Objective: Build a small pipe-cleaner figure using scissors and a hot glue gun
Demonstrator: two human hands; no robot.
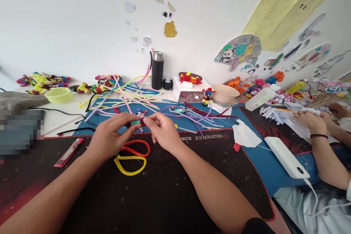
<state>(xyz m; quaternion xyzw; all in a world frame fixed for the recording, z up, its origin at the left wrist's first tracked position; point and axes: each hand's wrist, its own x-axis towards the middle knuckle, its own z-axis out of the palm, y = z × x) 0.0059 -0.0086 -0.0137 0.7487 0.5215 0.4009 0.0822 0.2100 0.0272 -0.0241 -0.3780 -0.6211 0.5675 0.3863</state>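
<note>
My left hand pinches the teal end of a small teal and dark red piece, which looks like wound pipe cleaner. At its dark red end, the fingertips of my right hand are closed on the same piece. Just behind the fingers is a small white, blue and pink figure, partly hidden. Below my hands lies a pair of scissors with one red and one yellow handle loop; the blades are hidden. A narrow pink packet rests on the black mat left of my left forearm.
Loose pipe cleaners spread behind my hands. Along the wall stand a black thermos, a white box and a beige bowl. A white power bank lies at right, near another person's hands.
</note>
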